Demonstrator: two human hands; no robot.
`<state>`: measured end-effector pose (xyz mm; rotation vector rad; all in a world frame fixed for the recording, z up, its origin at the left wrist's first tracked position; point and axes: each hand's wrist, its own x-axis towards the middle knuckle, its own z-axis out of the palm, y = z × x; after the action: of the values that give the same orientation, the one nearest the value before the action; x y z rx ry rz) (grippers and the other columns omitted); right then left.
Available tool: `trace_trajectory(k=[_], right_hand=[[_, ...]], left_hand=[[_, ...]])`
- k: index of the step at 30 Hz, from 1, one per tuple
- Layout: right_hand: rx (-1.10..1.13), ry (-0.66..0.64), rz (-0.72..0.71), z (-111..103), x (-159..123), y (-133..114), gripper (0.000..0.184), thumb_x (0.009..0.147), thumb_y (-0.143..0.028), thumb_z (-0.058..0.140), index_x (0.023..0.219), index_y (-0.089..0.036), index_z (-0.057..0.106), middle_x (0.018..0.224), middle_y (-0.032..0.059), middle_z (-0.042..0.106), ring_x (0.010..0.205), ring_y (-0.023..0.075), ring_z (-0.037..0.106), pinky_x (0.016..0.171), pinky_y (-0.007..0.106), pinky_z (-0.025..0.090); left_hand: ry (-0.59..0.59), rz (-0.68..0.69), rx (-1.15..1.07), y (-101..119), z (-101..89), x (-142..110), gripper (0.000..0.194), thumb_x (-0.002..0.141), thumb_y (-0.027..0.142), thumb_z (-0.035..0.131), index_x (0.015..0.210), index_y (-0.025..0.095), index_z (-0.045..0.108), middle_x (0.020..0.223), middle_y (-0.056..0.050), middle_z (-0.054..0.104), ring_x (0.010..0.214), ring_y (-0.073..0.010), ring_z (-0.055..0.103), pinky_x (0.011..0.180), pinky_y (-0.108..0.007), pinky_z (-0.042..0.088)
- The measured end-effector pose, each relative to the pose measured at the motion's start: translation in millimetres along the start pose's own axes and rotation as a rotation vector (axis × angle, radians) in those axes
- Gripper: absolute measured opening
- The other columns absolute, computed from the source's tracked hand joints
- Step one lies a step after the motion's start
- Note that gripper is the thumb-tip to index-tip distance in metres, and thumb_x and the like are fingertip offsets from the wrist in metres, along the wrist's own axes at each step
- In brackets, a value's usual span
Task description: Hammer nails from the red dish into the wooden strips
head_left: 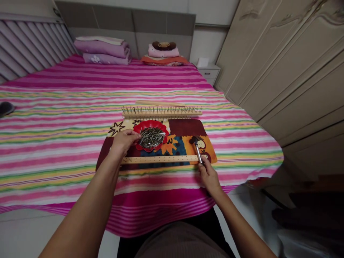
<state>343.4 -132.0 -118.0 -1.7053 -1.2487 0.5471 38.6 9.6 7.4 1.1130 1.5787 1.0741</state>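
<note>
My left hand (125,141) is at the left rim of a red scalloped bowl (138,147), its thumb and fingers pinched together. A thin nail seems to stick up at the fingertips. Inside the bowl lies a heap of loose metal nails (152,138). My right hand (208,174) grips the handle of a hammer (198,151), whose dark head points away from me over the mat. Between my hands, a pale wooden strip (163,159) with rows of small holes lies along the mat's near side; its right end meets the hammer handle.
Beyond the bowl lie wooden strips (161,114) bristling with upright nails. A patterned mat (185,127) lies under the bowl on a striped bedspread (67,143). Folded bedding (102,50) sits at the far end. Wardrobe doors (268,53) stand on the right.
</note>
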Motion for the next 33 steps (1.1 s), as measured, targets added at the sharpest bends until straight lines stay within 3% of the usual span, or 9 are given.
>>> trace_trajectory(k=[7,12,15,18,23,29,33], right_hand=[[-0.022,0.02,-0.021,0.7,0.7,0.0,0.051,0.082,-0.043,0.045,0.123,-0.016,0.061,0.109,0.0107,0.07,0.1,0.0248,0.065,0.085,0.036,0.052],[-0.035,0.005,0.001,1.2,0.8,1.8,0.052,0.082,-0.043,0.044,0.125,-0.017,0.059,0.108,0.0103,0.07,0.098,0.0251,0.065,0.085,0.038,0.051],[-0.036,0.009,0.0,1.2,1.0,2.2,0.053,0.082,-0.044,0.044,0.125,-0.017,0.058,0.112,0.0109,0.069,0.103,0.0252,0.063,0.088,0.037,0.049],[-0.042,-0.002,0.006,0.4,1.4,1.9,0.056,0.082,-0.045,0.044,0.127,-0.015,0.057,0.111,0.0121,0.068,0.102,0.0256,0.063,0.09,0.039,0.048],[-0.069,-0.028,0.019,-0.9,1.7,3.2,0.056,0.083,-0.043,0.043,0.13,-0.014,0.055,0.1,0.011,0.071,0.087,0.0241,0.065,0.081,0.037,0.05],[-0.085,-0.014,0.005,-0.8,1.3,1.7,0.057,0.083,-0.043,0.043,0.129,-0.013,0.056,0.095,0.01,0.07,0.082,0.0225,0.063,0.078,0.035,0.05],[-0.085,-0.023,0.02,-1.3,0.9,-1.4,0.059,0.082,-0.045,0.042,0.129,-0.011,0.056,0.094,0.0105,0.07,0.083,0.023,0.063,0.078,0.036,0.05]], left_hand=[[0.013,0.062,-0.06,6.5,-12.2,-22.0,0.03,0.051,0.018,0.068,0.081,0.015,0.066,0.052,0.004,0.059,0.045,-0.0092,0.053,0.049,-0.022,0.045],[-0.043,-0.006,-0.161,2.8,-39.0,-52.5,0.026,0.054,0.022,0.071,0.078,0.013,0.07,0.068,-0.004,0.069,0.057,-0.012,0.062,0.063,-0.027,0.055],[-0.106,-0.046,-0.212,-5.1,-56.1,-72.9,0.039,0.049,0.022,0.078,0.087,0.015,0.071,0.081,-0.006,0.073,0.069,-0.0165,0.068,0.072,-0.032,0.058],[-0.11,-0.064,-0.261,-16.9,-64.3,-89.6,0.046,0.046,0.023,0.082,0.09,0.015,0.072,0.08,-0.006,0.073,0.071,-0.0187,0.069,0.076,-0.036,0.059],[0.017,-0.12,-0.383,-41.2,-58.5,-102.6,0.04,0.043,0.025,0.085,0.08,0.014,0.072,0.07,-0.004,0.071,0.062,-0.015,0.067,0.067,-0.03,0.06],[0.157,-0.147,-0.507,-64.6,-41.4,-104.1,0.04,0.037,0.026,0.087,0.072,0.014,0.072,0.067,-0.001,0.067,0.056,-0.0093,0.061,0.055,-0.021,0.055],[0.193,-0.117,-0.5,-78.6,-33.5,-100.9,0.04,0.039,0.029,0.087,0.073,0.013,0.072,0.073,-0.004,0.068,0.065,-0.0136,0.063,0.052,-0.021,0.054]])
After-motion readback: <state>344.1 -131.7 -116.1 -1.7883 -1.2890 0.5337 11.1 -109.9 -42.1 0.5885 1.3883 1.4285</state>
